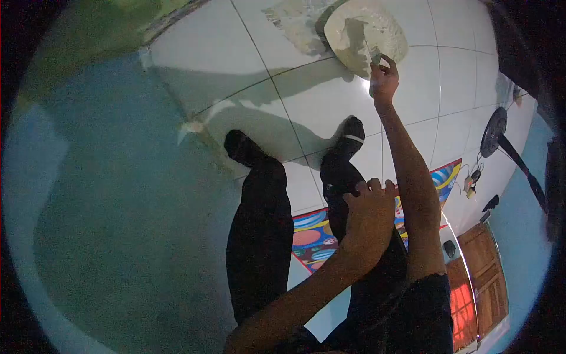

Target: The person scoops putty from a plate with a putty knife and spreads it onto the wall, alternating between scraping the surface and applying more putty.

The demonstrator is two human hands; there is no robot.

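Observation:
My right hand (384,81) reaches out over a round basin (402,50) on the tiled floor. Its fingers are closed on a small flat scraper (375,57), whose far end is hard to make out against the pale, paste-like material (345,50) in the basin. My left hand (370,215) lies over my right leg near the knee, its fingers apart and holding nothing.
To the left rises a blue-green wall (130,194). Pale smears (298,29) mark the tiles beside the basin. A colourful patterned mat (312,236) lies beneath my right leg. On the right are a black standing fan (494,131), cables and a wooden door (489,283).

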